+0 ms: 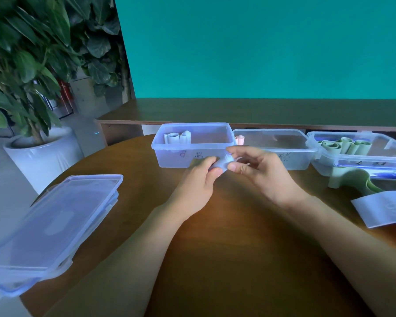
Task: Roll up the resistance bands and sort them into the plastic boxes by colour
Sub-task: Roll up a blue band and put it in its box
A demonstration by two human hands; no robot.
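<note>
- The round wooden bench [226,248] carried everything and lay under both forearms.
- A stack of clear lids [53,227] lay well to the left of the left hand, partly over the bench edge.
- The left box [169,154] stood just behind the hands, with two pale blue rolls [177,137] standing at its far-left end.
- The middle box [293,156] stood behind the right hand, beside the left box, with a pink roll [240,140] at its left end.
- The right box [325,163] stood further to the right of the right hand, holding several green rolls [343,146].
- A loose green band [357,179] lay curled in front of the right box, to the right of the right hand.
- A flat pale blue band [382,210] lay near the bench's right edge, in front of the green band.
- The left hand [197,181] had its fingers curled, grasping the held roll from the left.
- The right hand [261,172] pinched the same roll between thumb and fingers [234,167] from the right.
- The held roll [223,163], pale blue and small, sat between the two hands above the bench, just in front of the left box's near wall.
</note>
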